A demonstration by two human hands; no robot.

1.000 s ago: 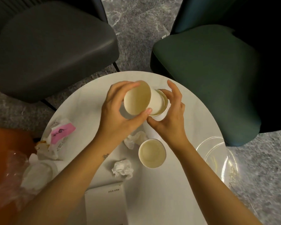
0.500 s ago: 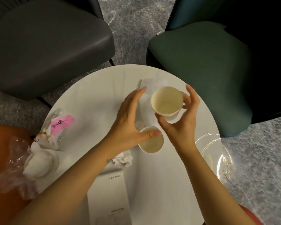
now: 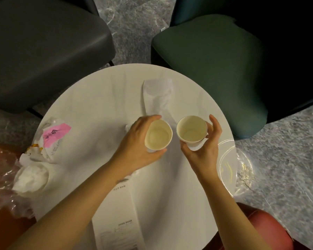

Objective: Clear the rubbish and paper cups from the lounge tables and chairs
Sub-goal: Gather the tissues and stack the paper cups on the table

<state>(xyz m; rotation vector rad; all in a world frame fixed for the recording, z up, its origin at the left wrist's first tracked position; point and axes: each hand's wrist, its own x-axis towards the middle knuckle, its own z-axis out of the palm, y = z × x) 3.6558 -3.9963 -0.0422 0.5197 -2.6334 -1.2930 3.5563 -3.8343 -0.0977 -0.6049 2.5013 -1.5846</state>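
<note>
Two plain white paper cups, both empty with cream insides and mouths facing up. The left cup has a slightly squashed rim and tips a bit toward the right one. The right cup is round, with a second white rim edge showing under its base. Left hand wraps its cup from the left side, fingers behind, thumb below. Right hand cradles its cup from the right, fingers curled round the wall. The cups sit side by side with a narrow gap, over mid table. Can't tell whether either touches the tabletop. A pink-labelled wrapper lies at the table's left edge.
</note>
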